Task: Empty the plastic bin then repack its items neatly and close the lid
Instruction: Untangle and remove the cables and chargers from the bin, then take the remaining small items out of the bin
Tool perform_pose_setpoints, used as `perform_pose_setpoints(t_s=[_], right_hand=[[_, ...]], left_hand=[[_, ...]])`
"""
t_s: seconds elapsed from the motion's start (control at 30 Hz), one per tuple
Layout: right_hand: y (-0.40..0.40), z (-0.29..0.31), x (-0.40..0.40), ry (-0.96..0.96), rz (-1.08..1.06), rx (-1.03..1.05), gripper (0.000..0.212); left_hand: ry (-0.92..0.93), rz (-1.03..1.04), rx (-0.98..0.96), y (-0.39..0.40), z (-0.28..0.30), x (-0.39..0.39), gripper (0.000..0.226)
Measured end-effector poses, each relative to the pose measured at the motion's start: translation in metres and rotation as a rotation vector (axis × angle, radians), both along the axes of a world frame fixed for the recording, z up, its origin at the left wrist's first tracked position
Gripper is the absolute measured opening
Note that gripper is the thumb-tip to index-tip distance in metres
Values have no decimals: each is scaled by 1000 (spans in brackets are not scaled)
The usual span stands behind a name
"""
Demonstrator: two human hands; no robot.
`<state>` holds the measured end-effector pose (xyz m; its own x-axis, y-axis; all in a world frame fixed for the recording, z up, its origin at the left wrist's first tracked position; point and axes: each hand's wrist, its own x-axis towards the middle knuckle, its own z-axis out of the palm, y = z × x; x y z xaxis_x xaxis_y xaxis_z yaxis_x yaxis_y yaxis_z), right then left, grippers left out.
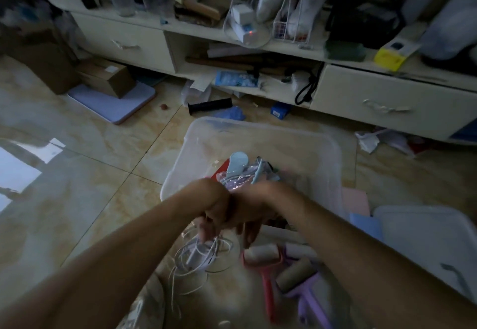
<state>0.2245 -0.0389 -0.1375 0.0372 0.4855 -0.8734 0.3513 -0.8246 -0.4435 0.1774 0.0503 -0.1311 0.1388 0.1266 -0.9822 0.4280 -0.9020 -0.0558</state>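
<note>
Both forearms extended, wrists meeting. Left hand (210,219) fingers down, pinching white cord bundle (198,256) above floor. Right hand (254,221) fingers curled; grip unclear. Clear plastic bin (322,148) on floor beyond, items inside.

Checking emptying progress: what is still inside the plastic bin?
The plastic bin holds a light blue item, a clear plastic bag and something red. The hands cover its near part.

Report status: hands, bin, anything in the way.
Left hand grips white cords; right hand beside it, grip unclear. Bin open, some items inside. Lint rollers on floor nearby; lid off, right.
</note>
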Motion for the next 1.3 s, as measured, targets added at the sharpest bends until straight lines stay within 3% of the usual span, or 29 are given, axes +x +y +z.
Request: perform_pose_setpoints(t_s=[0.1, 0.23, 0.33, 0.4, 0.5, 0.63, 0.83, 1.07, 1.17, 1.3], right_hand=[[-13, 24, 51, -34, -83, 133, 20], [-32, -18, 107, -401, -263, 118, 17], [-50, -74, 118, -620, -322, 54, 27], [-64, -104, 117, -585, -562, 103, 46], [-71, -135, 116, -491, -847, 197, 61], [-65, -160, 117, -503, -896, 106, 71], [-66, -155, 110, -643, -826, 34, 43], [-62, -149, 106, -503, -496, 142, 36], [-65, -149, 110, -416, -439, 160, 30], [-69, -152, 110, -294, -368, 148, 58]], left_hand=[[-405, 139, 34, -1, 4, 40, 30], [-838, 55, 159, 0, -24, 63, 24], [-765, 22, 100, -10, -67, 60, 30], [-719, -59, 69, -18, -99, 55, 38], [-912, 3, 148, -20, -134, 48, 44], [-918, -1, 274, -30, -144, 47, 46], [-877, 157, 137, -34, -151, 46, 43], [-817, 179, 35, -38, -142, 51, 78], [-860, 207, 26, -42, -143, 52, 71], [-940, 290, -19, -43, -142, 53, 51]])
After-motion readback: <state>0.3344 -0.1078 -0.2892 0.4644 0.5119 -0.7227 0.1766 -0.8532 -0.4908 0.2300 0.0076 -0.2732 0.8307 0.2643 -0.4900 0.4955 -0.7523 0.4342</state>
